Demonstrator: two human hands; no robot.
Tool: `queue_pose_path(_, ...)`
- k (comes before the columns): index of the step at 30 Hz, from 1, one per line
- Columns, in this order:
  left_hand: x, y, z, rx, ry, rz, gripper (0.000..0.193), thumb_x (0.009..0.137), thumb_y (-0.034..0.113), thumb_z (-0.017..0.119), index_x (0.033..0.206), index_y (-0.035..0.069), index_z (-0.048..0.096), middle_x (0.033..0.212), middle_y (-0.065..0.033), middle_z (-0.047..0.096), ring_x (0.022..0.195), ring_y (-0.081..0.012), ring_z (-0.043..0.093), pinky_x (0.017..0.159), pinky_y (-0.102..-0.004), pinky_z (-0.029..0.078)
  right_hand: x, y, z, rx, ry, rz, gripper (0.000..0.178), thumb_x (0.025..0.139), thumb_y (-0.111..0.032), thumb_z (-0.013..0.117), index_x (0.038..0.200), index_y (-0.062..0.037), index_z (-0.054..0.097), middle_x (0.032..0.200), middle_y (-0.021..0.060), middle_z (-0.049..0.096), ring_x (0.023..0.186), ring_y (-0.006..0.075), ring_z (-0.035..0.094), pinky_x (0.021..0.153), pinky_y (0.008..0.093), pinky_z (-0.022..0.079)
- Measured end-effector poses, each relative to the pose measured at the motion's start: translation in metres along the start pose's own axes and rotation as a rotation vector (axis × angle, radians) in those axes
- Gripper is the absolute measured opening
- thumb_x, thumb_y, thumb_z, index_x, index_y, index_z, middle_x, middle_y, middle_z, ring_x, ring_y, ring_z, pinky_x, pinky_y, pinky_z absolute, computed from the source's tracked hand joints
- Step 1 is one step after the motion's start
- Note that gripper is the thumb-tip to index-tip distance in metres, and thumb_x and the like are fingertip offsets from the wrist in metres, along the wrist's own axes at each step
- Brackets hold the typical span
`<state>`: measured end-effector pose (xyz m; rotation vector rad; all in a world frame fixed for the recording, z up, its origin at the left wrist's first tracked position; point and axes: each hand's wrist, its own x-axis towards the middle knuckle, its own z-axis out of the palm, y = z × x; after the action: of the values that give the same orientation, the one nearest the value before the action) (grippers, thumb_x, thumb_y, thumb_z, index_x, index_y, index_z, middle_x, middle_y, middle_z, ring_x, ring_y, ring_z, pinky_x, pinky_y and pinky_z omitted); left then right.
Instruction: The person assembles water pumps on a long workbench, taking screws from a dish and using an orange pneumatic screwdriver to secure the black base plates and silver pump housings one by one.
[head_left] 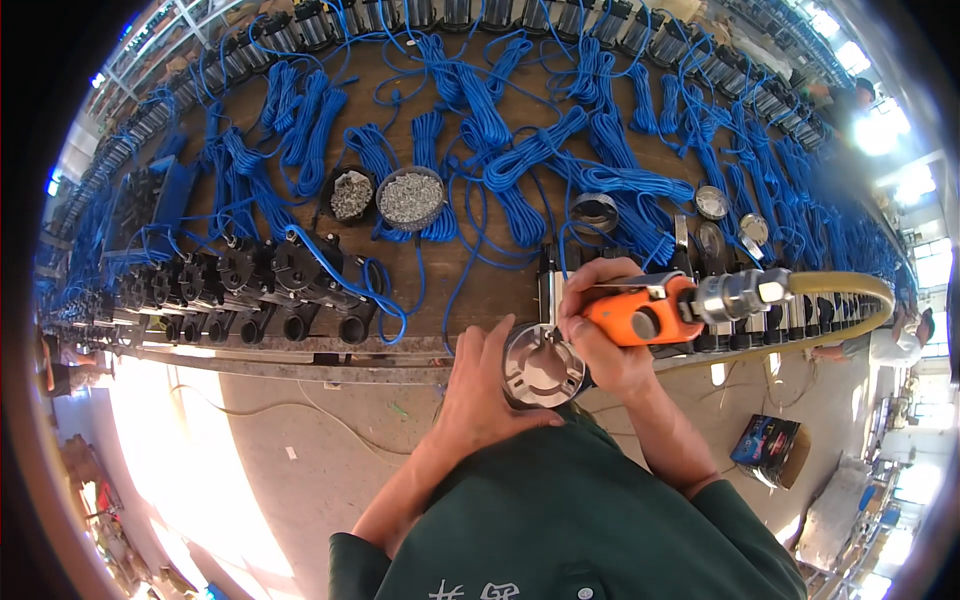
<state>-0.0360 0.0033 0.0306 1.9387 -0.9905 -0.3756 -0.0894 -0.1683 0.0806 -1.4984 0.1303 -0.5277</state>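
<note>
My left hand is wrapped round the side of a shiny round metal pump housing, its thumb along the near rim. The housing's round end, with slots and holes, faces up at the bench's front edge. My right hand grips an orange air tool just above and to the right of the housing. From its right end, a metal coupling leads to a yellowish hose. The tool's tip points toward the housing; my fingers partly hide it, so I cannot tell whether they touch.
Bundled blue cables cover much of the brown bench. Two bowls of small metal parts stand left of centre. Black pump bodies line the front left edge, and metal cylinders the back. An open box lies on the floor.
</note>
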Motion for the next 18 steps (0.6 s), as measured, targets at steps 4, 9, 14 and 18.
queue_pose_path(4, -0.009, -0.006, 0.018, 0.001, 0.028, -0.011, 0.106, 0.050, 0.032, 0.092, 0.134, -0.001, 0.038, 0.107, -0.0200, 0.044, 0.099, -0.0391, 0.044, 0.087, -0.0461, 0.042, 0.007, -0.003, 0.009, -0.048, -0.113, -0.027, 0.030, 0.074, 0.004, 0.061, 0.103, -0.0022, 0.056, 0.082, 0.0035, 0.059, 0.073, 0.0080, 0.059, 0.063, 0.0222, 0.049)
queue_pose_path(9, -0.009, -0.011, 0.024, -0.059, 0.061, 0.015, 0.103, 0.051, 0.027, 0.091, 0.134, 0.000, 0.038, 0.105, -0.0197, 0.045, 0.097, -0.0388, 0.046, 0.084, -0.0454, 0.043, -0.001, 0.000, 0.004, 0.012, -0.087, -0.031, 0.031, 0.073, 0.004, 0.060, 0.103, -0.0014, 0.054, 0.085, 0.0057, 0.059, 0.075, 0.0098, 0.059, 0.066, 0.0239, 0.049)
queue_pose_path(14, -0.007, -0.012, 0.023, -0.065, 0.084, 0.040, 0.097, 0.050, 0.025, 0.091, 0.131, -0.002, 0.044, 0.102, -0.0182, 0.048, 0.092, -0.0364, 0.051, 0.079, -0.0434, 0.048, -0.005, 0.008, -0.002, 0.158, -0.027, 0.052, 0.033, 0.074, 0.005, 0.059, 0.105, -0.0023, 0.050, 0.089, 0.0057, 0.057, 0.078, 0.0097, 0.057, 0.069, 0.0241, 0.049)
queue_pose_path(18, -0.005, -0.013, 0.023, -0.057, 0.072, 0.056, 0.095, 0.049, 0.024, 0.091, 0.129, -0.002, 0.046, 0.103, -0.0174, 0.049, 0.091, -0.0355, 0.053, 0.077, -0.0420, 0.049, -0.003, 0.007, 0.001, 0.117, -0.030, 0.003, 0.031, 0.075, 0.004, 0.059, 0.104, -0.0019, 0.050, 0.088, 0.0053, 0.057, 0.076, 0.0097, 0.057, 0.068, 0.0236, 0.048)
